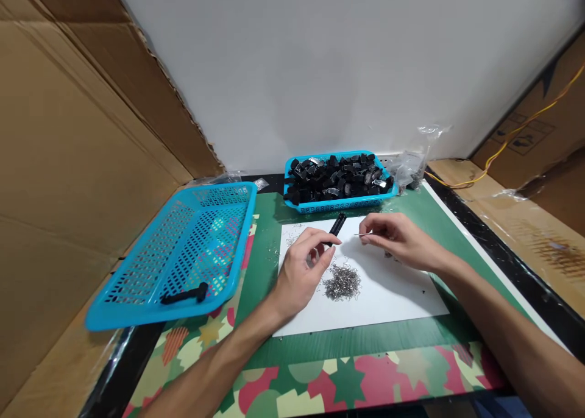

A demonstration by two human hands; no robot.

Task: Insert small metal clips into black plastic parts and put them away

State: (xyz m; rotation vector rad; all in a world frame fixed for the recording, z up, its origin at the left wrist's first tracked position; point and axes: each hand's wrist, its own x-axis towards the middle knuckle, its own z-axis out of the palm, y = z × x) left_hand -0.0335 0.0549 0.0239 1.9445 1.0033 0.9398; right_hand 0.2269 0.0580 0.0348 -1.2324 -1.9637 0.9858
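Observation:
Between the thumb and fingers of my left hand (304, 265) a black plastic part (338, 224) is held, tilted up to the right. My right hand (395, 238) pinches a thin metal piece (363, 234), which points left toward the black part without touching it. Below and between the hands, a pile of small bent metal pieces (342, 282) lies on a white sheet (379, 302). More small metal bits are scattered at the sheet's upper left, partly behind my left hand.
A blue basket (249, 241) at the left holds one black part (185, 294). Behind the sheet, another blue basket (345, 205) is heaped with black parts (338, 177). Clear plastic bags (409, 168) lie beside it. Cardboard (82, 131) stands at the left; a yellow cable (491, 157) runs along the right.

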